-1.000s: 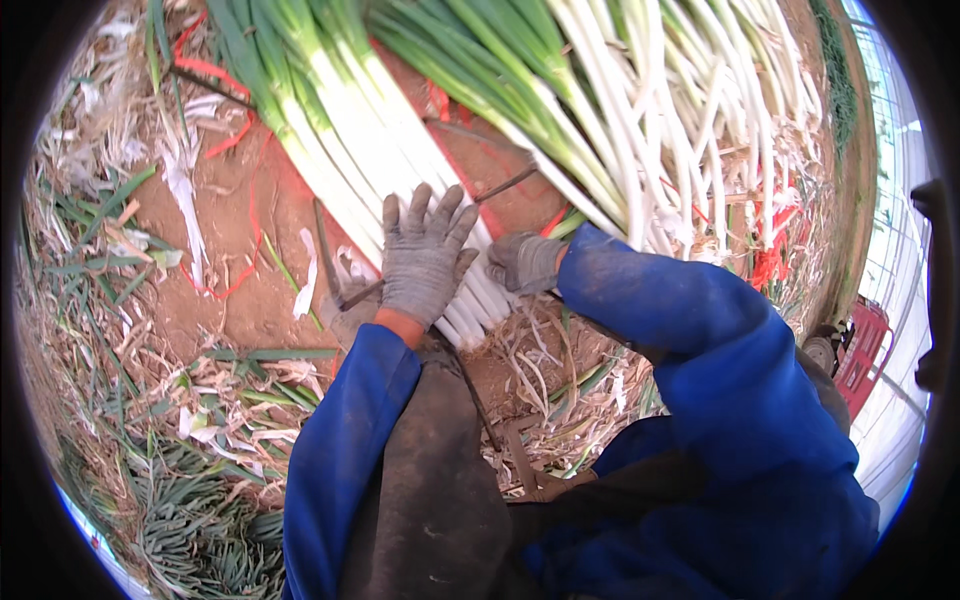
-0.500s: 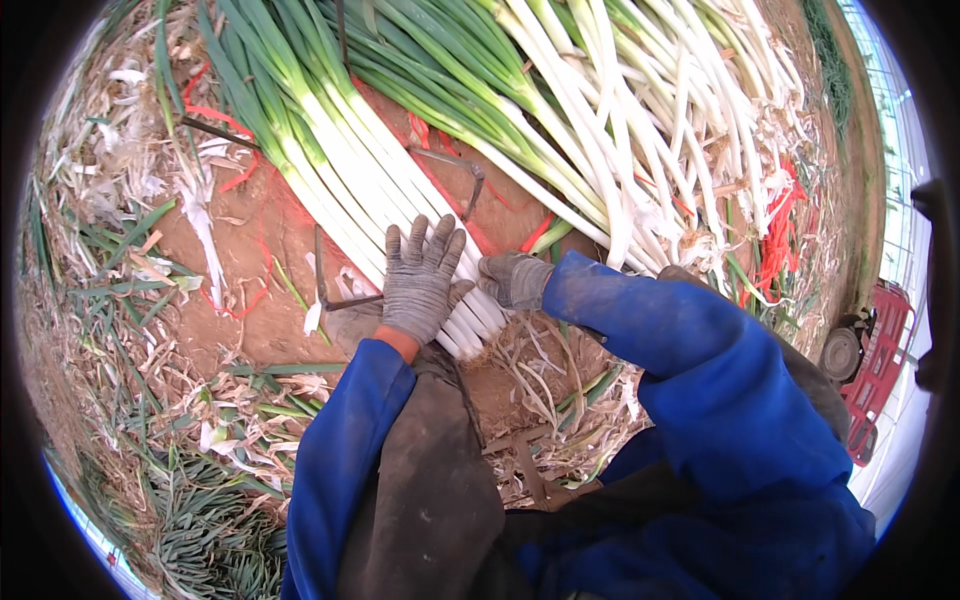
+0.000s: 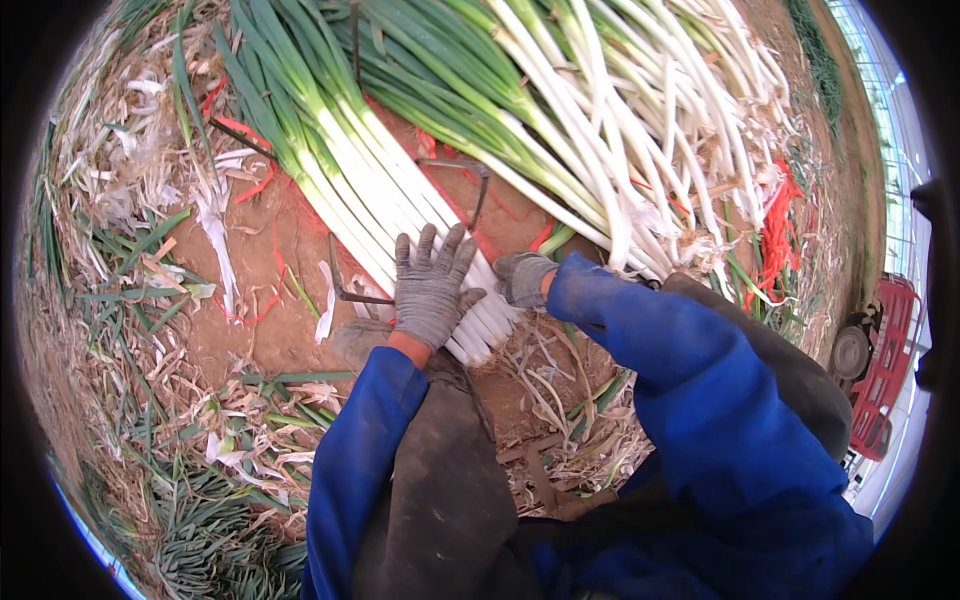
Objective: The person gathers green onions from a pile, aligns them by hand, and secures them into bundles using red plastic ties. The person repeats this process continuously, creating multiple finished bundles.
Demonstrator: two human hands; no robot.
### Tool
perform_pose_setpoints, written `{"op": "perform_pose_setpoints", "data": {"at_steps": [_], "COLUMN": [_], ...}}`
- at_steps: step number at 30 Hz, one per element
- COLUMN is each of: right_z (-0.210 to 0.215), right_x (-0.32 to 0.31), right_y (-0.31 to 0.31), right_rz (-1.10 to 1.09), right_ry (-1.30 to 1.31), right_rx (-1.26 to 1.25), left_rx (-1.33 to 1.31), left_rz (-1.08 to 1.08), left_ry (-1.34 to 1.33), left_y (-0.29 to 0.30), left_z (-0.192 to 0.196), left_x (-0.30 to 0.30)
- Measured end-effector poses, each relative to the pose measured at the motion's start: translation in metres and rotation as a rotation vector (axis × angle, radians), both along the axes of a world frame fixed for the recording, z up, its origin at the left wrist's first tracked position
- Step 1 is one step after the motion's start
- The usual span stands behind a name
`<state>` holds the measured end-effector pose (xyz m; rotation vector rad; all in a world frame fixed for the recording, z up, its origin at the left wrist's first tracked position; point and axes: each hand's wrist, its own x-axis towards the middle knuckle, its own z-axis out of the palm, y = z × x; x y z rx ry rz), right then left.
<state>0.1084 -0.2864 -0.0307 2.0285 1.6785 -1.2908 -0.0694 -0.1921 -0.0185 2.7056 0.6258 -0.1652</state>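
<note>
A bundle of long green onions (image 3: 390,197) lies slantwise before me, white stalks and roots toward me, green leaves away. My left hand (image 3: 433,285), in a grey knit glove, rests on the white stalks near the root end, palm down with fingers stretched out. Against the bundle's right side sits my right hand (image 3: 525,279), also gloved, with its fingers curled in. What those fingers hold, if anything, is hidden. Bent metal rods (image 3: 479,196) stand along both sides of the bundle, and red tape (image 3: 478,240) shows along its right edge.
A big heap of loose green onions (image 3: 640,130) spreads at the upper right. Red tape strands (image 3: 778,235) lie by its roots. Dry husks and leaf scraps (image 3: 135,150) litter the soil at left. Cut green leaves (image 3: 205,535) pile at lower left; a red cart (image 3: 888,365) stands far right.
The whole view has shifted slightly, with the bundle and hands a little further right. My left palm stays on the stalks; the right hand remains curled beside them.
</note>
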Motion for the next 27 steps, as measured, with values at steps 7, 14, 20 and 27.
{"op": "perform_pose_setpoints", "data": {"at_steps": [7, 14, 20, 27], "right_z": [0.001, -0.015, 0.119, 0.176], "right_x": [-0.009, 0.007, 0.037, 0.232], "right_y": [-0.002, -0.016, 0.050, 0.008], "right_rz": [-0.020, -0.001, 0.077, -0.255], "right_ry": [0.081, 0.057, 0.001, -0.031], "right_rx": [0.014, -0.002, 0.187, 0.833], "left_rx": [-0.020, -0.030, 0.035, 0.041], "left_rz": [-0.021, -0.009, 0.006, -0.034], "left_ry": [0.028, -0.041, -0.010, -0.018], "left_y": [0.004, 0.006, 0.006, -0.003], "left_z": [-0.003, 0.008, 0.004, 0.004], "left_x": [-0.010, 0.002, -0.008, 0.011]}}
